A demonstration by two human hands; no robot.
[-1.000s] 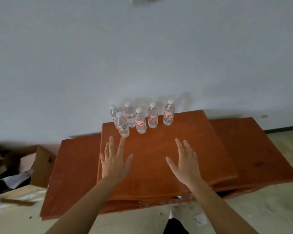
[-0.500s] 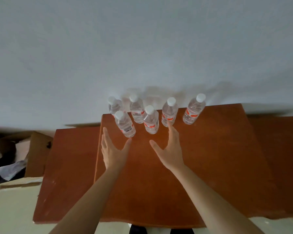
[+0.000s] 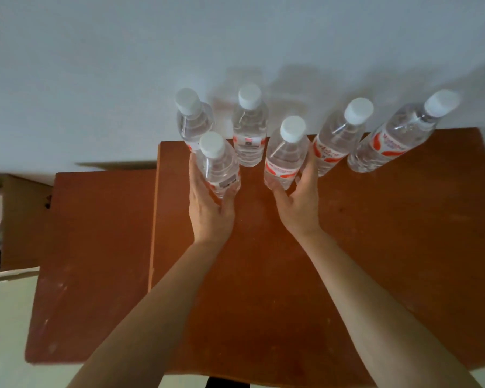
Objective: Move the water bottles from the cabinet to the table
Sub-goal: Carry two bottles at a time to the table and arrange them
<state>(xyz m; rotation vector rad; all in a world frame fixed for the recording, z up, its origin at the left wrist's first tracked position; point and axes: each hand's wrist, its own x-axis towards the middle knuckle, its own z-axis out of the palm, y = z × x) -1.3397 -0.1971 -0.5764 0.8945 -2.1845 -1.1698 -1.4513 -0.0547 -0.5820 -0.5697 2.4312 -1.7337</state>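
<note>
Gripping — left grip (image 3: 211,212) round front-left bottle (image 3: 219,166), right grip (image 3: 300,210) seemingly round middle bottle (image 3: 286,158)

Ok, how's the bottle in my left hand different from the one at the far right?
The left hand grips the left bottle; nothing touches the far-right bottle. The left bottle shows its barcode side, the far-right bottle its red print. The left bottle stands nearer the person, the far-right bottle further back. Both are clear, white-capped and upright.
</note>
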